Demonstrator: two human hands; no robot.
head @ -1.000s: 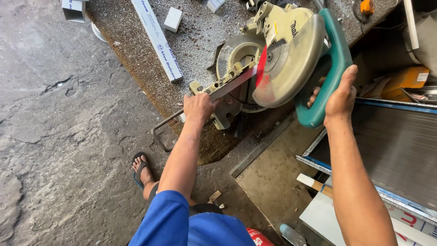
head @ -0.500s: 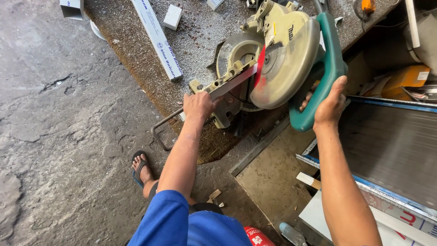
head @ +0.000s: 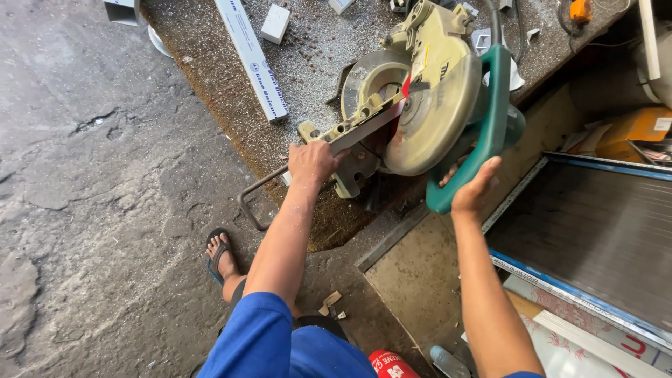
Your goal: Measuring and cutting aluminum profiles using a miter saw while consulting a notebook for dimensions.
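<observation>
The left hand (head: 313,162) sits near the middle of the view, with its arm stretched straight up from the blue sleeve (head: 269,336) at 6 o'clock. Its fingers are curled shut and press down on a long dark metal strip (head: 364,127). The strip lies slanted across the base of the saw (head: 427,98), running up toward 1 o'clock and under the blade cover.

The right hand (head: 474,189) is at about 3 o'clock from the left hand. Its arm comes up from the bottom edge at 5 o'clock. The fingers wrap around the lower end of the green handle (head: 483,133), with the thumb up along its side. The grip looks closed, but loose.

The saw is big, round and pale yellow. It stands on a dusty bench top (head: 315,56) at 12 o'clock. A long white bar (head: 252,59) and a small white block (head: 275,23) lie on the bench at 11 o'clock, well apart from the hands.

A foot in a sandal (head: 220,255) stands on the cracked grey floor (head: 91,210) at 8 o'clock. A dark ribbed panel (head: 595,245) lies at 4 o'clock.
</observation>
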